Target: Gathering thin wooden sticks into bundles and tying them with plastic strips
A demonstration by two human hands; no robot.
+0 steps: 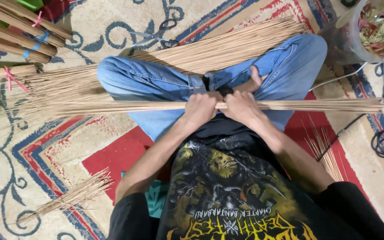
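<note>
Even indoor light, soft shadows, sharp focus, slight wide-angle edge distortion

Patterned red, cream and blue carpet (45, 151)

top: black short-sleeved T-shirt, yellow-green skull print | legs: blue jeans | forearms, foot: bare

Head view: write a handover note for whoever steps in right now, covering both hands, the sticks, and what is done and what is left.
Left hand and right hand both grip the long bundle of thin tan sticks, held level across the lap.
Loose pile of the same sticks lies past the knees; metal scissors beyond it on the patterned carpet.
Done: tied stick bundles at upper left, bound with pink and blue bands.
Left: the held bundle shows no tie; small loose heaps remain.
</note>
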